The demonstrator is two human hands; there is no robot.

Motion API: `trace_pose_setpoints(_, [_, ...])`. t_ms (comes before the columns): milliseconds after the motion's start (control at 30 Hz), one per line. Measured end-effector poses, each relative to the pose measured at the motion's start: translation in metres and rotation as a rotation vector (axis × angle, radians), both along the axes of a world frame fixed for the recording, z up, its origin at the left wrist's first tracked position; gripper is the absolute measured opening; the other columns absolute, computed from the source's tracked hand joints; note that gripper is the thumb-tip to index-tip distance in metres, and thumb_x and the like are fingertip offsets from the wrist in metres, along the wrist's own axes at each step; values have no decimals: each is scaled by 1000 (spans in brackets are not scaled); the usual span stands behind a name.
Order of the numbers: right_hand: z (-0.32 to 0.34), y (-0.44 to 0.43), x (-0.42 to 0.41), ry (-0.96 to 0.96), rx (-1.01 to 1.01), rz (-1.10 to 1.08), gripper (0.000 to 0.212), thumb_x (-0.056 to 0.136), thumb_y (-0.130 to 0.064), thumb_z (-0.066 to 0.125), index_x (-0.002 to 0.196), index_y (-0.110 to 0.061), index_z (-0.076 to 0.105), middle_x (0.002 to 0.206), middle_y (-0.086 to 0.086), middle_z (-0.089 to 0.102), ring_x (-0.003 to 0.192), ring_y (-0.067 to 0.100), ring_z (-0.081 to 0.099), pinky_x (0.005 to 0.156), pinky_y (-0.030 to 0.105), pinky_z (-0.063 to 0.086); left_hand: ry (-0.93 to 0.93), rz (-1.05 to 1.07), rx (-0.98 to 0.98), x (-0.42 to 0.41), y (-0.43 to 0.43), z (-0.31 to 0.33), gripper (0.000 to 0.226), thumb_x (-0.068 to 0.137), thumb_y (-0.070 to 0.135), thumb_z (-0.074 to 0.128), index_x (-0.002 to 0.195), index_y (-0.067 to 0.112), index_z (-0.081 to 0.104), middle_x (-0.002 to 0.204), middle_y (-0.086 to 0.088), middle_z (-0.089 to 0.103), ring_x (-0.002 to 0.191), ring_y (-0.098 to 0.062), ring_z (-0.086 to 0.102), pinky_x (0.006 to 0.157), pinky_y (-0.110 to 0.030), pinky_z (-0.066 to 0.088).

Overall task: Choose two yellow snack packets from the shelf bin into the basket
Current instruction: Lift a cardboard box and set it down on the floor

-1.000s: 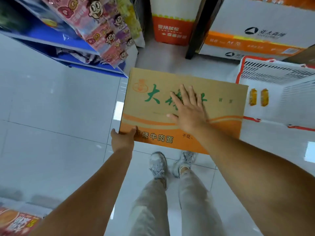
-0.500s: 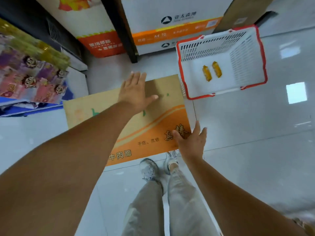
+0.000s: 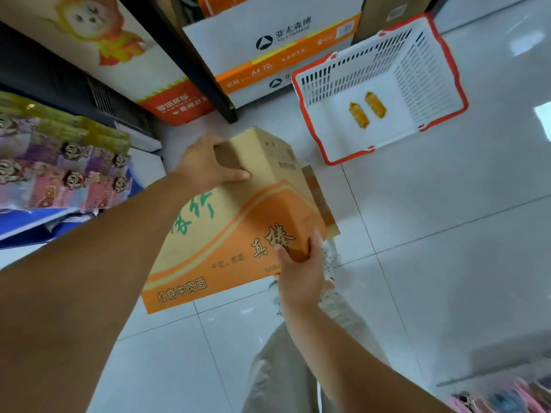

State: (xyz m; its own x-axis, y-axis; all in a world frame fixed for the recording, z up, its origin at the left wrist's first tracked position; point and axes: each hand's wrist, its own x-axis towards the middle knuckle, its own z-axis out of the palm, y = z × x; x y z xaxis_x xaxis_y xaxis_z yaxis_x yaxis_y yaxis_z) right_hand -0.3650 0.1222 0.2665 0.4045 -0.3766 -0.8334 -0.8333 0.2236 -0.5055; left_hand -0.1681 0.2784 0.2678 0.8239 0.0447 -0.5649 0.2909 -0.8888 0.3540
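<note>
Head view: I am gripping the noodle carton by opposite corners, left hand far, right hand near, probably steadying it, while two yellow packets are lying mid-basket.

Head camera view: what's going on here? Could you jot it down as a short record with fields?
held item: cardboard box, orange and tan, tilted
left hand: grips the box's far upper corner
right hand: grips the box's near lower corner
basket: white with a red rim, on the floor beyond the box
in basket: yellow packet and second yellow packet, side by side
at left: pink snack packs on a shelf
</note>
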Motion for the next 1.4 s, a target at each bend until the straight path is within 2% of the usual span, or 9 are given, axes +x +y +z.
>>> trace_pose_setpoints(67, [18,23,-9,2,8,7,73,88,-28,74,149,-34,36,99,-25,62,88,-2,64,88,35,57,10,58,-24,-8,28,20,92,62,50,90,137,20,47,126,4,53,111,-13,51,84,-26,39])
trace_pose_setpoints(133, [29,37,-16,-3,41,-8,72,88,-29,74,148,-36,35,95,-30,57,82,-13,57,74,10,49,22,105,-23,-15,49,35,90,60,49,91,134,21,47,118,8,52,108,-11,50,82,-26,40])
trace_pose_setpoints(233, [37,47,-19,-19,65,-16,73,89,-29,74,149,-39,34,98,-31,56,76,-18,52,62,3,38,22,144,-48,-25,67,46,88,62,48,90,133,20,48,125,4,56,114,-15,53,93,-35,47])
trace_pose_setpoints(500, [36,52,-25,-41,-36,13,72,89,-31,73,150,-37,35,89,-36,45,75,-17,50,72,6,39,-46,136,-92,-32,60,46,89,66,44,90,138,17,46,124,9,48,111,-7,44,86,-25,35])
trace_pose_setpoints(700, [19,19,-17,-59,-120,120,71,89,-41,69,150,-37,34,129,-8,63,108,16,65,98,42,53,-77,39,-117,-30,28,26,85,71,47,86,139,16,46,136,-4,51,125,-21,48,103,-37,42])
trace_pose_setpoints(1000, [-61,-68,31,106,-235,489,52,92,-58,54,128,-21,52,94,-10,64,80,16,65,75,40,56,-98,-301,8,-13,-20,-61,88,90,56,61,158,24,14,164,0,21,149,-21,19,122,-36,13])
trace_pose_setpoints(1133, [-64,-91,59,140,-296,895,59,91,-67,47,130,-23,55,108,-1,64,98,21,62,85,40,51,-137,-94,63,-35,19,-70,78,94,58,52,156,29,17,160,0,30,148,-22,22,123,-42,13])
trace_pose_setpoints(1267, [-59,-80,124,-73,-249,953,22,95,-58,49,112,-44,53,104,-16,65,94,9,64,73,26,47,-33,234,340,-59,101,-71,77,89,69,45,153,31,25,161,-5,28,150,-28,18,118,-60,15])
trace_pose_setpoints(1400, [-73,-52,189,-128,-210,941,66,89,-69,50,143,-34,38,112,-12,59,104,20,59,85,34,44,91,728,250,-87,161,-75,93,78,80,54,154,41,17,162,-10,21,147,-39,21,110,-57,31])
